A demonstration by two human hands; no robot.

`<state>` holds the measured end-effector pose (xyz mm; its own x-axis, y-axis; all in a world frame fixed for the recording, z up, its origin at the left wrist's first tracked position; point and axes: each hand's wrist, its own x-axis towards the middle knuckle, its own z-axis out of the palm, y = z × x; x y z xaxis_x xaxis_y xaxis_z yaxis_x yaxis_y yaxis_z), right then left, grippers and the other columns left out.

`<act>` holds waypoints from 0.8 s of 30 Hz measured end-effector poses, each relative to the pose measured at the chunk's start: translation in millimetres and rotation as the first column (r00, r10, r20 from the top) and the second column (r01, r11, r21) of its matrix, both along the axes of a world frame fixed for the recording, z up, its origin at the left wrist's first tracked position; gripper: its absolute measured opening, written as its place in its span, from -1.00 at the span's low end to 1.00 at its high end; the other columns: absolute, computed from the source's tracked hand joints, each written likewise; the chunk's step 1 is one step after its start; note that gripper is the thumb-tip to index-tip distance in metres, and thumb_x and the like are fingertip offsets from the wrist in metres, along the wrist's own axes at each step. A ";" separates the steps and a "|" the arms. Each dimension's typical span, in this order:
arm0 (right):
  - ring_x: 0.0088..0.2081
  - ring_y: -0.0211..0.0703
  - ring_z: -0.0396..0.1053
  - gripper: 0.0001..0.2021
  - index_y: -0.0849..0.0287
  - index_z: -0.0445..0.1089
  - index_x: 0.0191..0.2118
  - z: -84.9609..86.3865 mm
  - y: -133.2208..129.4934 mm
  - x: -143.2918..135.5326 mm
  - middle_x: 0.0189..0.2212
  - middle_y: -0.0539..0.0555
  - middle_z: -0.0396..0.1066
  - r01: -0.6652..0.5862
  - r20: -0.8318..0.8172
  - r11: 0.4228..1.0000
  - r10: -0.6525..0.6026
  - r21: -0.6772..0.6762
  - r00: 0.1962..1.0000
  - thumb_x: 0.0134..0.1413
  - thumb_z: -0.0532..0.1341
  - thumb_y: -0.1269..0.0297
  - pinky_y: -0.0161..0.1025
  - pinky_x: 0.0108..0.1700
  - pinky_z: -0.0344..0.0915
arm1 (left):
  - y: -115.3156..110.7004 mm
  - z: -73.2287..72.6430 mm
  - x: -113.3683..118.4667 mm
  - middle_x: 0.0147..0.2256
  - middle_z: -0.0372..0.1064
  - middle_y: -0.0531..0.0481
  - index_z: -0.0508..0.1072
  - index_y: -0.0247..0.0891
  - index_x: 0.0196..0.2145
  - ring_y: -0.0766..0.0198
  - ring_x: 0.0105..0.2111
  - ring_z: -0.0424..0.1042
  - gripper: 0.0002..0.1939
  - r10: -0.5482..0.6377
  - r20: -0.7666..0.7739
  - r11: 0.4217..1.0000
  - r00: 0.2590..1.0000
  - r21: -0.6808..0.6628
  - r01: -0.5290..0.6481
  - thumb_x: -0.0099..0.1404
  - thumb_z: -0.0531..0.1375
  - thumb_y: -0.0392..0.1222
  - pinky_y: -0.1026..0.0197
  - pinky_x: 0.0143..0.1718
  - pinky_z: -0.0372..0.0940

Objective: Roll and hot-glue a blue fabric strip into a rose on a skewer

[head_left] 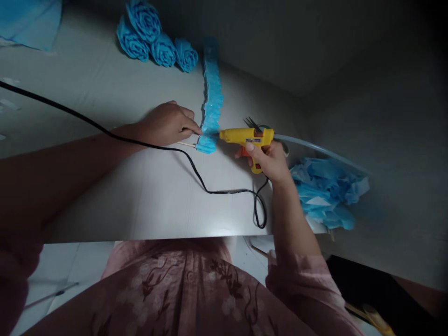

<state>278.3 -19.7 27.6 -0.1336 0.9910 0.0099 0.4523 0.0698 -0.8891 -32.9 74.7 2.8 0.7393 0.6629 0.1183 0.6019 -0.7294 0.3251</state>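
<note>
My right hand is wrapped round the handle of a yellow glue gun, fingers by its orange trigger. Its nozzle points left at a blue ruffled crepe paper strip lying lengthwise on the table. My left hand has its fingers closed, and the fingertips pinch or press the strip's near end; the exact grip is partly hidden. Just below them lies a small blue paper bud on a thin wooden stick, which runs back under my left hand. A clear glue stick sticks out behind the gun.
Several blue paper roses sit at the back. Scissors lie behind the glue gun. Crumpled blue paper is heaped at the right. A black cord crosses the table and my left forearm. More blue material lies far left.
</note>
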 end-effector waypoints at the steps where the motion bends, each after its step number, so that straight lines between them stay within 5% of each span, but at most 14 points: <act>1: -0.57 -0.26 0.27 -0.31 0.08 0.60 -0.38 -1.7 0.3 -1.2 -0.44 0.08 0.65 -0.005 0.008 1.000 0.005 -0.006 1.000 0.01 0.42 -0.57 -0.23 -0.50 0.25 | 0.1 -0.4 -0.1 0.04 0.68 0.01 0.75 -0.07 0.11 0.19 -0.10 0.49 -0.48 0.004 0.002 1.000 1.000 -0.003 -0.004 0.54 0.00 -0.19 0.01 0.16 0.21; 8: -0.57 -0.26 0.28 -0.31 0.09 0.62 -0.38 -15.5 4.0 -3.4 -0.51 0.05 0.57 -0.023 0.031 0.999 0.024 -0.024 0.999 0.08 0.40 -0.57 -0.25 -0.52 0.21 | -2.5 1.9 1.0 0.05 0.67 0.06 0.74 -0.05 0.15 0.18 -0.05 0.48 -0.41 0.026 -0.005 0.999 1.000 -0.036 -0.026 0.57 -0.08 -0.07 0.00 0.21 0.21; 16: -0.58 -0.29 0.28 -0.28 0.11 0.62 -0.38 -2.7 2.0 2.2 -0.49 0.06 0.59 0.018 0.012 1.000 -0.018 0.020 1.000 0.02 0.42 -0.60 -0.27 -0.53 0.20 | 5.2 -8.4 -0.3 -0.05 0.67 0.04 0.78 0.07 0.12 0.08 -0.05 0.59 -0.45 0.017 0.014 1.000 1.000 -0.002 -0.017 0.52 0.00 -0.11 0.04 0.19 0.22; 24: -0.57 -0.25 0.28 -0.22 0.11 0.62 -0.39 -9.8 3.3 -1.4 -0.59 0.01 0.47 0.001 0.045 1.000 -0.001 -0.006 0.999 -0.01 0.38 -0.66 -0.26 -0.51 0.20 | 8.1 -14.5 -3.0 -0.07 0.69 0.04 0.78 0.05 0.11 0.13 -0.06 0.59 -0.47 -0.011 0.064 1.000 0.998 0.027 0.010 0.53 0.02 -0.12 0.08 0.18 0.26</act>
